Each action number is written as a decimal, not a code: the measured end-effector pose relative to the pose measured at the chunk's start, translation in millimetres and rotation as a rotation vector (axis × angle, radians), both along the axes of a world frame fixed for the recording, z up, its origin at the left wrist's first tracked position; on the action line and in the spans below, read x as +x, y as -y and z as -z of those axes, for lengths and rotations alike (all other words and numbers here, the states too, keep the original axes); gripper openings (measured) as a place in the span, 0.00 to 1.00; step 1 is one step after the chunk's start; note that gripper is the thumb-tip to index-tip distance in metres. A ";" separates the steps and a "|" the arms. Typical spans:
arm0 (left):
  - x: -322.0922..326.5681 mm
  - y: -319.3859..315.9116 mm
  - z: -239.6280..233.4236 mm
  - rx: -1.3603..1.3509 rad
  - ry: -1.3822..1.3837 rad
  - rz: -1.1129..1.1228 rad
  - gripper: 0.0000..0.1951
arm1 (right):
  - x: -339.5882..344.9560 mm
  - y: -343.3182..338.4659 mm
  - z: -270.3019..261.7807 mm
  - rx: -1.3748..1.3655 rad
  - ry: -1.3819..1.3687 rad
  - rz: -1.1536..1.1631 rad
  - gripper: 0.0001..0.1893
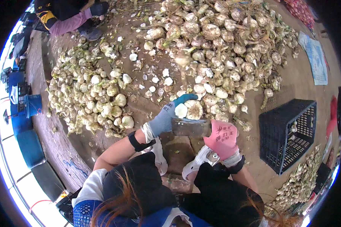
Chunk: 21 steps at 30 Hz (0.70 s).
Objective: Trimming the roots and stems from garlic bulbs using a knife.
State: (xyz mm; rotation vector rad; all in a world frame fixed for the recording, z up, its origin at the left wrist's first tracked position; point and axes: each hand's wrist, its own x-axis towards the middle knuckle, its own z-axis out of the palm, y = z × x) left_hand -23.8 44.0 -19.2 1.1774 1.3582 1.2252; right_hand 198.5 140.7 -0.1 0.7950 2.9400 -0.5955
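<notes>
My left hand [166, 113], in a grey glove with blue fingertips, grips a garlic bulb [193, 110] with its brown root end facing up. A round white cut slice [181, 110] shows against the bulb beside my fingers. In a pink glove, my right hand [223, 137] holds a broad-bladed knife [190, 127]. The blade lies sideways just below the bulb, its far end close to my left hand; the handle is hidden in my fist. A large heap of garlic with roots and stems [230, 42] lies ahead, and a smaller heap of cleaner bulbs [88, 93] to the left.
A black plastic crate [287, 136] lies on its side at right with a little garlic inside. Peel scraps [164, 81] litter the floor between the heaps. A blue bucket [33, 105] stands far left. Another person's sleeved arm [71, 24] is at upper left.
</notes>
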 end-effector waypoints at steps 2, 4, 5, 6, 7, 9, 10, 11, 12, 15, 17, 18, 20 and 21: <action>5.5 3.1 -0.1 -0.036 -0.093 0.019 0.35 | 3.3 3.0 -1.5 0.034 -0.040 -0.017 0.30; 11.3 9.3 -0.7 -0.107 -0.093 0.033 0.35 | 5.8 5.5 -2.6 0.029 -0.119 -0.025 0.27; 15.5 13.8 -0.8 -0.154 -0.100 0.036 0.34 | 7.3 6.5 -2.7 0.008 -0.116 -0.028 0.27; 16.7 20.0 -1.1 -0.191 -0.045 0.028 0.33 | 7.7 8.4 -1.5 -0.014 -0.119 -0.011 0.24; 19.5 25.8 -0.8 -0.218 -0.051 0.037 0.33 | 8.1 10.3 0.4 -0.004 -0.121 -0.002 0.22; 26.6 38.6 0.7 -0.176 0.062 -0.005 0.35 | 7.0 15.5 7.3 -0.120 0.033 0.057 0.23; 29.1 41.4 2.8 -0.135 -0.020 -0.050 0.36 | 6.1 17.4 11.7 -0.198 0.180 0.100 0.25; 31.6 44.5 4.6 -0.129 -0.013 -0.063 0.36 | 5.1 19.8 16.1 -0.198 0.182 0.102 0.25; 34.1 46.7 6.0 -0.192 -0.031 -0.067 0.36 | 3.9 21.7 20.4 -0.197 0.194 0.155 0.23; 34.1 47.5 9.2 -0.256 -0.337 -0.091 0.35 | 1.5 24.4 29.4 -0.211 0.211 0.187 0.21; 28.5 45.9 10.1 -0.226 -0.355 -0.107 0.35 | 1.4 23.2 30.2 -0.237 0.227 0.173 0.21; 22.4 44.4 11.0 -0.244 -0.330 -0.027 0.33 | 2.1 22.2 28.6 -0.229 0.208 0.129 0.21; 10.9 40.9 13.3 -0.120 -0.187 0.065 0.33 | 2.5 19.3 24.0 -0.154 0.110 0.032 0.19; 7.2 40.9 14.6 0.016 -0.103 0.182 0.32 | 2.3 17.7 21.7 -0.140 0.029 0.036 0.19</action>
